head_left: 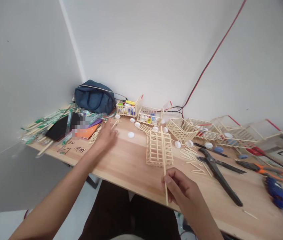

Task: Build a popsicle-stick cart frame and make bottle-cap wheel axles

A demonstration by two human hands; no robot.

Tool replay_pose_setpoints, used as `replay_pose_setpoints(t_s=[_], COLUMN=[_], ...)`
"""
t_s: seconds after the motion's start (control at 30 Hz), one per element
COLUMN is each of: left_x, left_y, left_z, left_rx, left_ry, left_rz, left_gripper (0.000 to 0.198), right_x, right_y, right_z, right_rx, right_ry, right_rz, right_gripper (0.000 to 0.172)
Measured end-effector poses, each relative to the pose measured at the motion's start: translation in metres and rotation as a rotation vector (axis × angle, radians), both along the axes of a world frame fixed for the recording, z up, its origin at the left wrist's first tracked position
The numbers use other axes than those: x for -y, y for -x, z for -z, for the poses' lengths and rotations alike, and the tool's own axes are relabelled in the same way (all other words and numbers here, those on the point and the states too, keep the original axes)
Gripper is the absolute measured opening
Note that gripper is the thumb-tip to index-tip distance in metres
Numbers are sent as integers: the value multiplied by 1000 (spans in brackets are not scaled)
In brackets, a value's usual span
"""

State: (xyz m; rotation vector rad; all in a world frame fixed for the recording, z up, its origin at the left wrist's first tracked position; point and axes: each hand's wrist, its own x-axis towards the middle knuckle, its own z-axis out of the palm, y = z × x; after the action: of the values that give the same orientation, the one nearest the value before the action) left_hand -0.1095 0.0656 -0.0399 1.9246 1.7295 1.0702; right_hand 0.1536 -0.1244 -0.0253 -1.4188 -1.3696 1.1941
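Observation:
My right hand (179, 186) pinches a long, thin wooden chopstick (165, 163) near its lower end. The chopstick points away from me, over a slatted basket frame (154, 148) built of small sticks, which lies on the table; whether they touch I cannot tell. My left hand (105, 136), smeared by motion, is over the left part of the table beside a pile of cut sticks (94, 136). A short stick (114, 124) shows by its fingertips; whether it is held is unclear. A white bottle cap (130, 135) lies to the right of that hand.
Small stick-built carts (127, 110) with caps as wheels line the wall. Black cutters (219, 178), loose stick pieces (196, 163), orange-handled pliers (256, 166) and a blue glue gun (281, 196) lie right. Wrapped chopsticks (48, 120) and a blue bag (95, 96) are left.

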Motion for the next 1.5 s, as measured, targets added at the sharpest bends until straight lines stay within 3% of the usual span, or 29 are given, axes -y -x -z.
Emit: replay_pose_setpoints(t_s=[0.13, 0.23, 0.3, 0.37, 0.53, 0.93, 1.13, 1.27, 1.5], left_x=[24, 60, 83, 98, 96, 82, 80, 85, 98], left_y=[-20, -51, -74, -92, -110, -119, -119, -113, -105], left_z=[-9, -22, -29, -32, -31, -35, -32, -39, -54], left_rx=[-94, -164, -238, -324, -378, -419, -368, -278, -79], left_ry=[-205, -498, -593, -557, -350, -293, -264, -282, -301], left_rz=[101, 377, 549, 637, 645, 645, 647, 639, 640], left_gripper=[37, 24, 25, 37, 69, 68, 68, 70, 70], right_x=[2, -4, -13, -21, -29, -26, -28, -25, 14], right_y=[-15, -33, -44, -52, -57, -57, -57, -56, -29], right_z=[1, 6, 13, 22, 40, 40, 40, 35, 18], right_rx=[-99, -91, -74, -74, -45, -24, -32, -70, -177], right_ry=[-57, -149, -210, -239, -238, -248, -224, -217, 40], right_rz=[185, 373, 468, 522, 522, 477, 473, 466, 147], right_gripper=[37, 36, 35, 33, 35, 36, 34, 34, 38])
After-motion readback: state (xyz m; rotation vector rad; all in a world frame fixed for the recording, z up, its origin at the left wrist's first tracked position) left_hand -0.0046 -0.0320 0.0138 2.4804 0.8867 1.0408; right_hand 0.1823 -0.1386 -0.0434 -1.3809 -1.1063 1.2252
